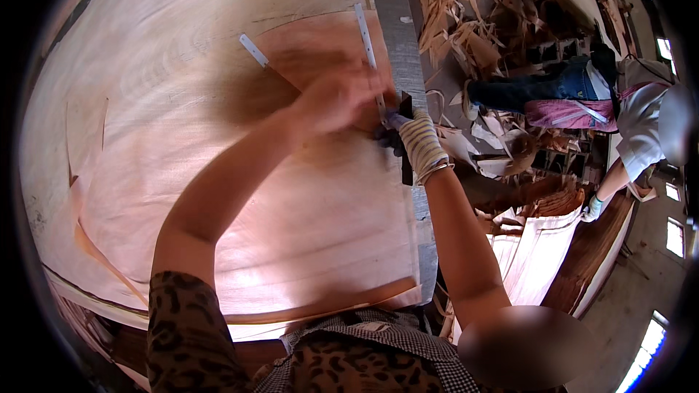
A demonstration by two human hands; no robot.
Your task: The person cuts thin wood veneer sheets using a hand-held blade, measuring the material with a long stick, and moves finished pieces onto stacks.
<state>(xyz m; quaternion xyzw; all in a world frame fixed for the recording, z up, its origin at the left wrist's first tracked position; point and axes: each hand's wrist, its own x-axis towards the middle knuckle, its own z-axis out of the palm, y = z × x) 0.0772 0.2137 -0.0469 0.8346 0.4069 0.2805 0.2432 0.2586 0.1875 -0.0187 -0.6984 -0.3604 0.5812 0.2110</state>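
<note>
My left hand (pixel 341 99), bare and smeared by motion, is over the lower end of a white strip of perforated tape (pixel 366 38); whether its fingers grip the strip cannot be made out. My right hand (pixel 419 142), in a striped knit glove with dark fingertips, is closed at the sheet's right edge on a dark, flat, blade-like tool (pixel 407 173). Beneath both hands lies a large pale wood veneer sheet (pixel 313 211). A redder veneer piece (pixel 306 40) rests on it, with a shorter white tape strip (pixel 253 50) at its left edge.
A grey board edge (pixel 399 22) runs along the sheet's right side. Beyond it, veneer scraps (pixel 459 22) litter the floor. At right a co-worker (pixel 582 102) reaches a gloved hand toward a veneer stack (pixel 542 247). Narrow torn strips (pixel 91 244) lie at the far left.
</note>
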